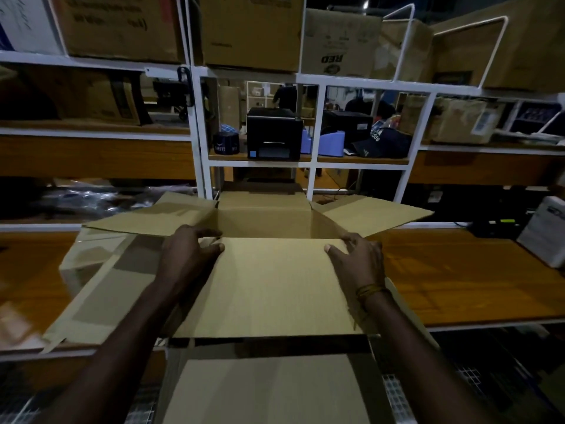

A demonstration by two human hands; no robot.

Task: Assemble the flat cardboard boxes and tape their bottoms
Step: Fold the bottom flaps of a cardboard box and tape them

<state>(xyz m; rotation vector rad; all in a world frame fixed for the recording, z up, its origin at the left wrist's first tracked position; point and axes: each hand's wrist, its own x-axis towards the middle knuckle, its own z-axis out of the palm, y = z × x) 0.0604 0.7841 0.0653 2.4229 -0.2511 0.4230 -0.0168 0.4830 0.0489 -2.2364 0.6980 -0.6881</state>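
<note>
A brown cardboard box (269, 289) stands open-side-up at the front edge of the wooden workbench, its four flaps spread. The near flap lies folded flat over the opening. My left hand (189, 252) grips that flap's far left corner, thumb on top and fingers curled over the edge. My right hand (357, 258) grips the far right corner the same way. The left flap (153, 215), right flap (373, 214) and far flap (264, 201) stick outward. No tape roll or dispenser is in either hand.
The wooden workbench (464, 283) runs left and right of the box. A white box (547, 234) sits at its right end. Behind, white shelving (198, 123) holds a black label printer (273, 133), a dark cap (382, 142) and stacked cartons (250, 29).
</note>
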